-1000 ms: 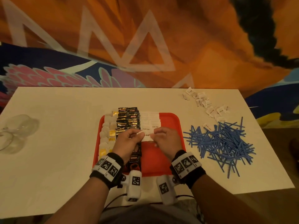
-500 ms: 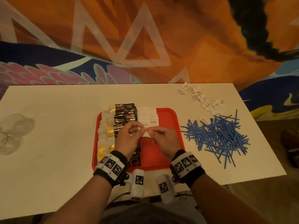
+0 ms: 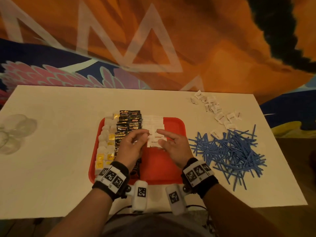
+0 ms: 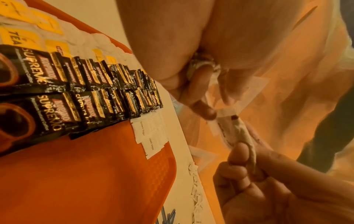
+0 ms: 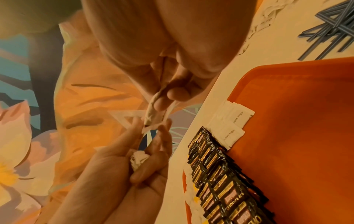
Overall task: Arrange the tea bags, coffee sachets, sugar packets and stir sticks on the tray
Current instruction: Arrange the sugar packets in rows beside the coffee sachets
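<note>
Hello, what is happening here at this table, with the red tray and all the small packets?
A person is filling a red tray. Tea bags, black coffee sachets and white sugar packets already lie in rows on it. The right hand pinches one sugar packet above the tray; the left hand holds more. Blue stir sticks and other packets still lie on the table.

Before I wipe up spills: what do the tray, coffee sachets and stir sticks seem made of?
Tray: likely moulded plastic, red, with a fine textured floor. Coffee sachets: glossy black foil-like film, crinkled and glinting. Stir sticks: thin, uniformly blue, probably plastic; finish unclear.
</note>
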`<state>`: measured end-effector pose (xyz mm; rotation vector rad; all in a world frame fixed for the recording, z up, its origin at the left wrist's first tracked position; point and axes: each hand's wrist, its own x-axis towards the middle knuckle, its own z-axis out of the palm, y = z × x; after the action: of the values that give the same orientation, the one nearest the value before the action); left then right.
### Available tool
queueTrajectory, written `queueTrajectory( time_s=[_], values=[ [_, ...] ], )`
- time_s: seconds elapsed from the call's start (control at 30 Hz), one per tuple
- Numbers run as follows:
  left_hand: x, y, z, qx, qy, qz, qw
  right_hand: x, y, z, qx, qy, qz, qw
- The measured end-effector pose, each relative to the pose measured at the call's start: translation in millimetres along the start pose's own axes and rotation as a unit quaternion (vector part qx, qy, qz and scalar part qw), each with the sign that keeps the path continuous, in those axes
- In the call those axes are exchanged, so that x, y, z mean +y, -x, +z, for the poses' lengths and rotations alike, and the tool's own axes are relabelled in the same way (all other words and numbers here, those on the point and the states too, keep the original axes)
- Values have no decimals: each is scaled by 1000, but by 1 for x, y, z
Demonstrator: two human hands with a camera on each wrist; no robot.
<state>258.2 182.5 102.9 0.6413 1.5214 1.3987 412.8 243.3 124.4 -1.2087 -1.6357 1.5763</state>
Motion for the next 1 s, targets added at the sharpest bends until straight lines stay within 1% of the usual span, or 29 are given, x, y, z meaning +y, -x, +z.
queueTrajectory(
  time_s=[0.1, 0.13, 0.17, 0.23, 0.3, 0.37, 0.43, 0.53, 0.6, 0.67, 0.73, 0.8, 0.83, 0.9, 1.0],
  values=[
    [-2, 4, 9, -44, 4, -38, 998, 6, -5, -6, -13, 0, -14, 1000],
    [-4, 5, 12, -54, -1, -40, 998, 7, -6, -8, -15, -1, -16, 1000],
    [-6, 5, 14, -58, -14, -34, 998, 9, -8, -10, -17, 4, -16, 1000],
    [-11, 2, 16, -41, -64, -8, 997, 13, -11, -12, -13, -6, -12, 1000],
    [-12, -1, 18, -22, -102, 14, 994, 20, -14, -13, -4, -38, 13, 999],
    [-13, -3, 18, -19, -127, 25, 991, 26, -16, -16, -11, -41, 37, 998],
    [-11, -6, 18, -28, -155, 35, 987, 30, -18, -19, -20, -33, 55, 998],
    [-12, -9, 16, -47, -208, 47, 976, 35, -19, -22, -12, -41, 67, 997],
    [-16, -11, 14, -54, -221, 44, 973, 41, -21, -21, -9, -53, 82, 995],
    [-21, -13, 11, -62, -229, 40, 971, 47, -24, -20, -13, -89, 120, 989],
    [-24, -17, 6, -72, -239, 37, 968, 50, -29, -18, -18, -132, 187, 973],
    [-26, -22, 3, -84, -246, 31, 965, 55, -37, -15, -32, -127, 237, 963],
    [-27, -24, 1, -86, -250, 25, 964, 60, -42, -14, -37, -112, 244, 962],
    [-30, -29, -2, -66, -255, 15, 965, 70, -54, -11, -32, -78, 245, 966],
    [-32, -37, -9, -5, -253, -6, 967, 82, -77, -10, -5, -8, 231, 973]
  ],
)
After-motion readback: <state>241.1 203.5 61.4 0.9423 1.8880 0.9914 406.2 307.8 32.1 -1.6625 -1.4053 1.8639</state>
